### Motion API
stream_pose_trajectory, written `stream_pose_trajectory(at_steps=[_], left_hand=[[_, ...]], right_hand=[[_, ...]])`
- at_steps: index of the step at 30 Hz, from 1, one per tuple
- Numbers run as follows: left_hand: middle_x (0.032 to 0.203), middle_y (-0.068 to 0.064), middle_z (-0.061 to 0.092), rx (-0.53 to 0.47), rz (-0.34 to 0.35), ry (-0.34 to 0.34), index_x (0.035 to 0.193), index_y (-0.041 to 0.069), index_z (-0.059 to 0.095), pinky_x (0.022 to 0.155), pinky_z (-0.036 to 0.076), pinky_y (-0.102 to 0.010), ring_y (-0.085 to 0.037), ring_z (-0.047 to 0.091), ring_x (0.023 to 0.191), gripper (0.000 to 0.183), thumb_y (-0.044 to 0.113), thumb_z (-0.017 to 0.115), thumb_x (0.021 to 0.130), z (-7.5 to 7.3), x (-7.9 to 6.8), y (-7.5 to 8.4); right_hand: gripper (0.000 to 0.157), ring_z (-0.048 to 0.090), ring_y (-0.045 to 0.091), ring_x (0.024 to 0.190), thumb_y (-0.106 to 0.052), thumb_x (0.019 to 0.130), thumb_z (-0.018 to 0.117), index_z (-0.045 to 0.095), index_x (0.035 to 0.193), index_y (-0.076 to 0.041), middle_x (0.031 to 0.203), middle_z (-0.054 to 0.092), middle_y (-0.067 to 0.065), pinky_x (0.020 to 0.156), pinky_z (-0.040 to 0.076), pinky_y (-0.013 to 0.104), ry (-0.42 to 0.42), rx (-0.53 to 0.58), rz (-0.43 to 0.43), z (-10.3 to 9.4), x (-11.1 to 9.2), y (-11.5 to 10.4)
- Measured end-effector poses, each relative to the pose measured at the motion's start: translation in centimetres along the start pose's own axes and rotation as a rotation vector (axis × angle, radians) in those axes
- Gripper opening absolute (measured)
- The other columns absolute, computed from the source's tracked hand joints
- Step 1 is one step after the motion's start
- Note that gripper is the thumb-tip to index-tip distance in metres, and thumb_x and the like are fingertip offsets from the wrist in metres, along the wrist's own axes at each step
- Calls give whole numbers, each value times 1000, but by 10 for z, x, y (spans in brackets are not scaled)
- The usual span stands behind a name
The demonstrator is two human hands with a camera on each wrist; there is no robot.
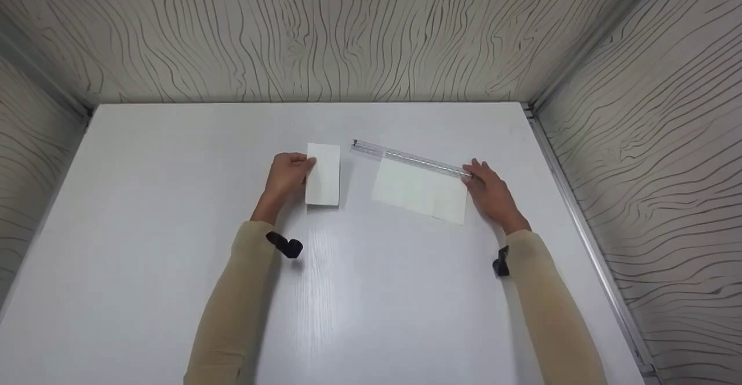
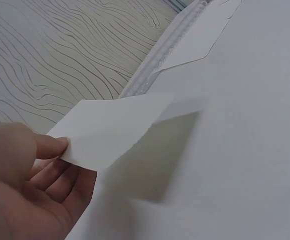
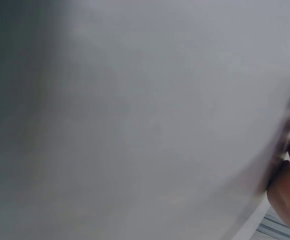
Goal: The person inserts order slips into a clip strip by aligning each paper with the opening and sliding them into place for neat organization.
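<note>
My left hand [image 1: 285, 175] pinches a small white rectangle of paper [image 1: 323, 176] by its left edge. In the left wrist view the thumb lies on top of this paper [image 2: 112, 125] and the fingers are under it; it is raised above the table and casts a shadow. To the right, a larger sheet of white paper [image 1: 420, 191] lies slanted on the table. A clear plastic ruler [image 1: 417, 160] runs along its far edge. My right hand [image 1: 490, 193] grips the ruler's right end between thumb and fingers. Only part of that hand [image 3: 289, 185] shows in the right wrist view.
The white table [image 1: 145, 246] is bounded by a wood-patterned back wall [image 1: 301, 37] and a right wall [image 1: 684, 170]. A metal rail [image 1: 591, 251] runs along the table's right side. Black wrist cameras are strapped over both beige sleeves [image 1: 232, 292].
</note>
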State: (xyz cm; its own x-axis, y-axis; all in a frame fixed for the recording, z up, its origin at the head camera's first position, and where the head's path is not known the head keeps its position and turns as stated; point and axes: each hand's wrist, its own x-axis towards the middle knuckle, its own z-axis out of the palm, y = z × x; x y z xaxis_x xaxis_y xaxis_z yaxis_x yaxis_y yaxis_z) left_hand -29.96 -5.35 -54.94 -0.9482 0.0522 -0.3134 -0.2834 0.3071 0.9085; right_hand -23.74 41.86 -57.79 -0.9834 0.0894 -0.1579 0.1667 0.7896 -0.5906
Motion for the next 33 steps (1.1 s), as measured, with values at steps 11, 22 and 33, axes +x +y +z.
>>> stream_pose_trajectory(at_steps=[11,22,33], left_hand=[[137,-21,68,26,-17,51,136,-4,66,98,56,-39,-27,66,118,45,27,65,103,14,16,-1],[143,-23,64,47,-45,86,137,-4,65,112,52,-44,-34,60,137,47,27,65,102,22,22,4],[128,-17,72,47,-88,118,130,-1,69,89,55,-32,-23,66,108,43,30,68,101,28,22,16]], right_hand=[[59,6,29,167,-54,110,42,42,161,-26,177,21,-3,132,5,62,3,-16,-6,0,2,1],[59,6,28,167,-55,109,43,42,161,-27,177,21,-4,132,5,62,3,-10,-2,-1,0,1],[60,5,28,167,-55,109,44,42,161,-25,177,19,-3,133,6,59,-12,15,-14,-2,0,1]])
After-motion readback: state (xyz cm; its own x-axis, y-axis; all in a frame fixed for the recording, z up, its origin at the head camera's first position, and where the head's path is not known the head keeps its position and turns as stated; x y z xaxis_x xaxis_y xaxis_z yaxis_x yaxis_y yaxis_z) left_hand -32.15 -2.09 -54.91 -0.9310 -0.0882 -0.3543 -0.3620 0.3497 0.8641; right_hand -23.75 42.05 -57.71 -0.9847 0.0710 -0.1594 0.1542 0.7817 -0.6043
